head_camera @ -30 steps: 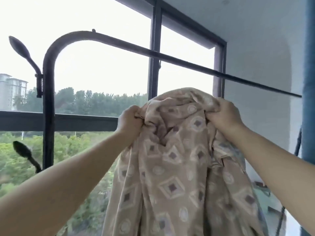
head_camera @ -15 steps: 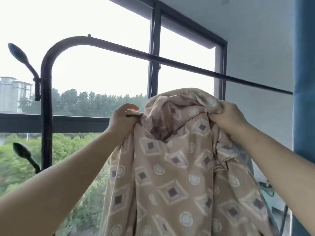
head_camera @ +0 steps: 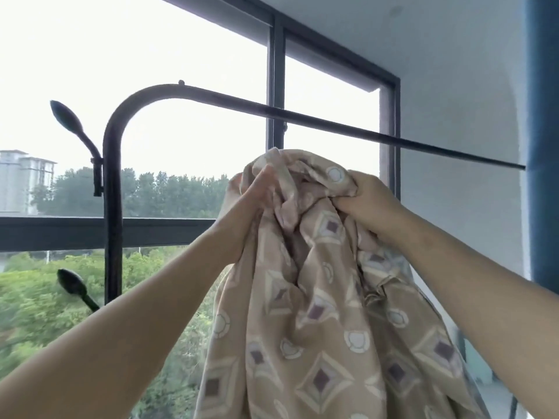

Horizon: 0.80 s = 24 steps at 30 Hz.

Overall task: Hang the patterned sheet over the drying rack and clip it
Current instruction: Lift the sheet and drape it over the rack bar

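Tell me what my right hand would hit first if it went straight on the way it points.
Besides the sheet it grips, the right hand would probably meet the rack bar first, up and leftward; the window frame stands behind it. Depth is unclear, so it could pass beneath the bar.

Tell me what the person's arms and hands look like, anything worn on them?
The left hand and right hand are ungloved, with no ring showing. The left forearm and right forearm are bare to the frame's edge: no sleeve, watch or bracelet in view.
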{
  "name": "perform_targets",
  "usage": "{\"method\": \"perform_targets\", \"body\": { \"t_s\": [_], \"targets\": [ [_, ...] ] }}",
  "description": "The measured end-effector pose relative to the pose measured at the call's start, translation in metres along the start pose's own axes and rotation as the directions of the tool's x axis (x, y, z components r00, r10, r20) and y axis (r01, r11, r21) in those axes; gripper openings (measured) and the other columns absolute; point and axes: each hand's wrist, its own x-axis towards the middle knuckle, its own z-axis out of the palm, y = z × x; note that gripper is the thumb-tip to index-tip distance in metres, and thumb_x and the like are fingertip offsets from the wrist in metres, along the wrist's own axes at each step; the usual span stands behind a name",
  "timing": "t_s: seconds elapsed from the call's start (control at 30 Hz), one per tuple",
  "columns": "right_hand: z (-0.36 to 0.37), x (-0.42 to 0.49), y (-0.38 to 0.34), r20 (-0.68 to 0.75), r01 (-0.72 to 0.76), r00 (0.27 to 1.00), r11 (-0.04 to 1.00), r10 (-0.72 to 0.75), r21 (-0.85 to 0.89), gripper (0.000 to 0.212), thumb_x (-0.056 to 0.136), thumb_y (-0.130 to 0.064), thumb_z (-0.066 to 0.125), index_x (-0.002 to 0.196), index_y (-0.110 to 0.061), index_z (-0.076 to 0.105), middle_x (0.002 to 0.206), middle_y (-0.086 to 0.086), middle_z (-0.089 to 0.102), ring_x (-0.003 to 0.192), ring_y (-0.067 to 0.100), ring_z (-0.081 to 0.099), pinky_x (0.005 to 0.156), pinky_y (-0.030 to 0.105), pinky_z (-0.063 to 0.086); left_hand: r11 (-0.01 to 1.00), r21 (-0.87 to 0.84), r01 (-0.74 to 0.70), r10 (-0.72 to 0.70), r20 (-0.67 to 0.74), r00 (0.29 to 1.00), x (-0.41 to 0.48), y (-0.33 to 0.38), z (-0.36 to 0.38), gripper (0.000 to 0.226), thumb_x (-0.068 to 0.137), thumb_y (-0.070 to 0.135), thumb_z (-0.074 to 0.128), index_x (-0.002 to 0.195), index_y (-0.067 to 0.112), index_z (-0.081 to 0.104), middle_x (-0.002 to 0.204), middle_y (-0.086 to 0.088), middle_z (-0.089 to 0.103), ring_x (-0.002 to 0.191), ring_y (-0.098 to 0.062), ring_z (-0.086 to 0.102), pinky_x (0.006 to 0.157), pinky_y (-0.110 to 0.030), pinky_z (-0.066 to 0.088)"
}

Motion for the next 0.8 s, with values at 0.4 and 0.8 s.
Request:
{"method": "perform_targets", "body": {
  "t_s": [0.4,0.8],
  "targets": [
    [-0.021,0.001,0.001,0.146,-0.168,0.977,0.983,0.156,0.075,0.008,0.082,-0.014,0.068,0.088,-0.015,0.063,0.078,0.001,0.066,0.071,0.015,0.063,0.054,0.019,0.049,0.999,0.013,-0.031,0.032,-0.156,0.987,0.017,0.016,-0.004,0.005,0.078,0.013,0.073,0.076,0.01,0.07,0.082,-0.014,0.067,0.078,-0.027,0.065,0.079,-0.038,0.056],
    [-0.009,-0.009,0.02,0.106,-0.105,0.985,0.964,0.135,-0.246,0.019,0.083,-0.027,0.067,0.076,-0.012,0.058,0.067,-0.002,0.052,0.065,0.014,0.048,0.053,0.023,0.036,0.973,0.229,0.04,0.044,-0.35,0.936,0.003,-0.02,-0.029,0.02,0.068,0.02,0.061,0.086,0.016,0.069,0.08,-0.006,0.068,0.083,-0.031,0.065,0.07,-0.039,0.055]
  ]
}}
